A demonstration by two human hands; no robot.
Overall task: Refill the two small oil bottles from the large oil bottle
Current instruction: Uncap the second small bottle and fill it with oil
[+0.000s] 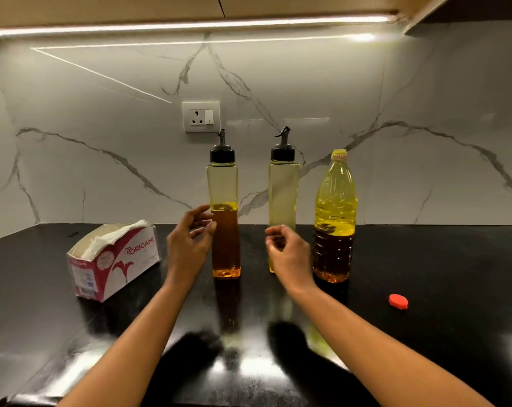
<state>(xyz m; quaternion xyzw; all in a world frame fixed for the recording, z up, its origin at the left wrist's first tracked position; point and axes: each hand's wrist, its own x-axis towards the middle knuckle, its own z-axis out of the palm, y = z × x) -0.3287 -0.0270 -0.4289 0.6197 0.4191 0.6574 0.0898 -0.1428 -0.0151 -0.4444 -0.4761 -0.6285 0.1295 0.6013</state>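
Two tall square oil bottles with black spout caps stand upright on the black counter. The left small bottle (pixel 223 201) holds oil to about half its height. The right small bottle (pixel 283 189) looks nearly empty. To their right stands the large oil bottle (pixel 335 218), uncapped and mostly full of yellow oil. Its red cap (pixel 398 301) lies on the counter further right. My left hand (pixel 187 245) hovers just left of the left small bottle, fingers spread, holding nothing. My right hand (pixel 287 254) is in front of the right small bottle's base, fingers loosely curled and empty.
A pink and white tissue box (pixel 116 259) sits at the left with a tissue sticking out. A marble backsplash with a wall socket (pixel 201 116) rises behind the bottles. The glossy counter (pixel 440 274) extends to the right and toward me.
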